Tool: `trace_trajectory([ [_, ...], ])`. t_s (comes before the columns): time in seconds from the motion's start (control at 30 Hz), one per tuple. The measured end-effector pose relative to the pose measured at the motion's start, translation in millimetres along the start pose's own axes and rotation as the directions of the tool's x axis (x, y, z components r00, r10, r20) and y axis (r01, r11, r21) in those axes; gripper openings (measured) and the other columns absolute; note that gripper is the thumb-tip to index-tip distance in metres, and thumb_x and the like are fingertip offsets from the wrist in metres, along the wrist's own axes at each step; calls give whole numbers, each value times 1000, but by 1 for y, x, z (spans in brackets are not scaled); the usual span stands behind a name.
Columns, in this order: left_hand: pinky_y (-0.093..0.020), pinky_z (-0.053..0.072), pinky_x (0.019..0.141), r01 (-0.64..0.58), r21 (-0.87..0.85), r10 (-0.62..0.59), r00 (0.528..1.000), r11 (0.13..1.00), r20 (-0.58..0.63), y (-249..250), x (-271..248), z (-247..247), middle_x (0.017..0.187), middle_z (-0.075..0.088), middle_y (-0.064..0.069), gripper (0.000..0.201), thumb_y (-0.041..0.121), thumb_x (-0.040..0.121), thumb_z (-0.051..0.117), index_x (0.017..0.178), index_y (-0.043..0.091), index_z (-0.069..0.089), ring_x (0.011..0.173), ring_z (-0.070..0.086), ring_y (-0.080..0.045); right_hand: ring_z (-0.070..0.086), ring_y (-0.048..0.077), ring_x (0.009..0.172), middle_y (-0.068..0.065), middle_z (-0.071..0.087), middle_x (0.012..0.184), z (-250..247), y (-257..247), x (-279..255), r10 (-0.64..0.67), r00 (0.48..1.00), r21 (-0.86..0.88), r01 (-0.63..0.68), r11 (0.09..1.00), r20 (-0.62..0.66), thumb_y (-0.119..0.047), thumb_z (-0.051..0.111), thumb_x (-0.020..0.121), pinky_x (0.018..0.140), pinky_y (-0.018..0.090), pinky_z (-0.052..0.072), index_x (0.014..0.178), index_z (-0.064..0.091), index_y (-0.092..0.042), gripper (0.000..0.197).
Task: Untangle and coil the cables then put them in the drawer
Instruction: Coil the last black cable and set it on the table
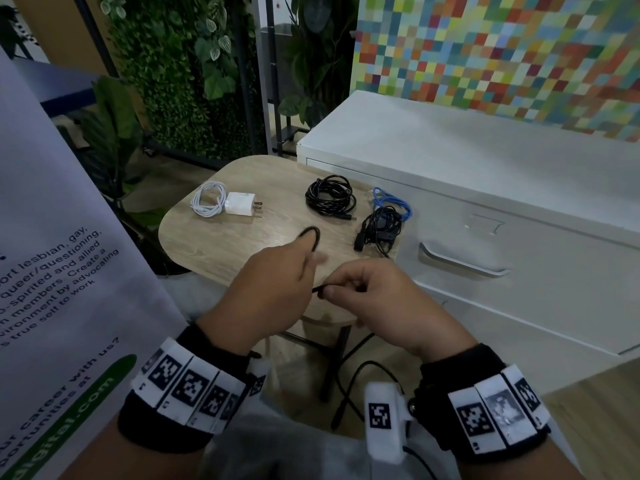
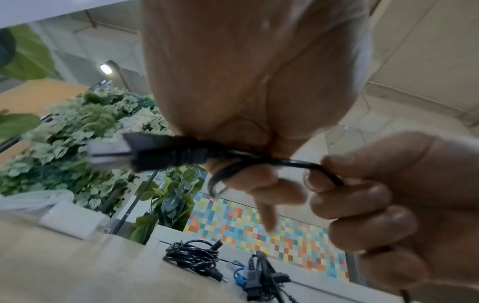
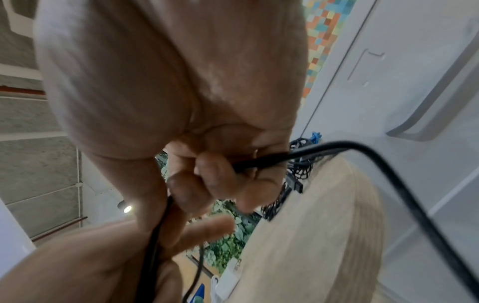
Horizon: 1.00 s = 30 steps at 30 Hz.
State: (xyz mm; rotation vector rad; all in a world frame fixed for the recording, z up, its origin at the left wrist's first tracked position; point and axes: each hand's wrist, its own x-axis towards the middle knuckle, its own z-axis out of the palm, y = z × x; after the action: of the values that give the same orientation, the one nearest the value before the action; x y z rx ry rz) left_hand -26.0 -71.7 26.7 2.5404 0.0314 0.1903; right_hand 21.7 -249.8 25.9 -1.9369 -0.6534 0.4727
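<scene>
Both hands hold one black cable [image 1: 313, 237] over the near edge of the small wooden table [image 1: 221, 244]. My left hand [image 1: 277, 285] pinches it near its plug end [image 2: 166, 155], with a loop sticking up past the fingers. My right hand [image 1: 363, 292] grips the same cable [image 3: 285, 157] between thumb and curled fingers; the rest hangs down toward the floor [image 1: 349, 386]. On the table lie a coiled black cable [image 1: 330, 195], a tangled black cable [image 1: 379, 230] over a blue cable [image 1: 389, 200], and a white cable [image 1: 207, 199] with its charger [image 1: 240, 203]. The white drawer cabinet [image 1: 485, 209] stands right, its drawers closed.
A white banner with printed text [image 1: 52, 271] stands close on the left. Plants and a metal rack [image 1: 207, 81] fill the back. The drawer handle [image 1: 460, 261] faces the table's right edge.
</scene>
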Motion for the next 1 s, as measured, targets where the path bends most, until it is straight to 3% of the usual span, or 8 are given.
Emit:
trace_trajectory([
  [0.17,-32,46,59,130,-435,-17,967,891,255,0,-3,-4,56,59,1,34,30,101,47,85,15,73,54,53,-17,53,4,57,-10,63,59,-17,-1,-4,-94,990,33,98,995,-104,-19,86,82,61,25,43,79,79,-16,8],
  [0.33,-27,16,48,279,-740,-83,953,612,290,0,-11,-11,56,27,-4,41,23,108,39,76,8,60,51,19,-15,67,12,67,0,75,71,-43,3,-8,-152,949,29,166,986,-275,-19,86,81,69,32,55,77,82,-23,7],
  [0.43,-27,9,45,281,-881,8,952,380,307,1,-12,-13,55,23,0,32,25,107,42,80,11,54,46,14,-11,66,8,62,0,74,68,-43,8,-8,-142,936,42,164,986,-322,-19,81,86,64,21,53,81,83,-21,5],
  [0.6,-23,27,42,298,-951,94,947,88,306,18,-16,-15,52,27,7,29,34,101,42,81,16,52,38,33,-14,47,22,45,-1,41,49,-25,18,-2,-39,951,42,54,998,-305,-55,65,88,48,33,45,69,74,-15,45],
  [0.73,-24,47,49,194,-981,42,980,-33,192,30,-18,-14,55,51,2,23,32,100,37,89,14,45,56,68,-23,38,7,47,-12,42,53,-8,30,6,-42,970,34,52,998,-240,-46,50,105,51,28,35,75,65,-23,41],
  [0.8,-25,56,56,124,-990,25,992,-66,123,30,-14,-13,84,76,-6,22,32,101,36,92,15,45,82,77,-25,45,2,55,-18,51,60,-1,33,7,-83,980,-89,67,994,-180,-40,44,109,58,28,36,81,60,-32,34],
  [0.9,-33,60,93,5,-1000,-5,1000,-1,5,31,-8,-6,129,71,-18,19,22,111,29,103,10,41,120,70,-30,56,4,72,-16,62,77,10,28,5,-73,996,-264,59,963,-45,-38,41,109,70,37,47,94,57,-33,24],
  [1.0,-42,42,118,-62,-967,-47,996,247,-76,27,-8,2,137,67,-11,24,26,112,35,117,7,50,136,58,-20,62,18,80,-3,68,91,21,13,2,-28,998,-435,53,899,65,-38,38,109,75,45,52,107,55,-31,18],
])
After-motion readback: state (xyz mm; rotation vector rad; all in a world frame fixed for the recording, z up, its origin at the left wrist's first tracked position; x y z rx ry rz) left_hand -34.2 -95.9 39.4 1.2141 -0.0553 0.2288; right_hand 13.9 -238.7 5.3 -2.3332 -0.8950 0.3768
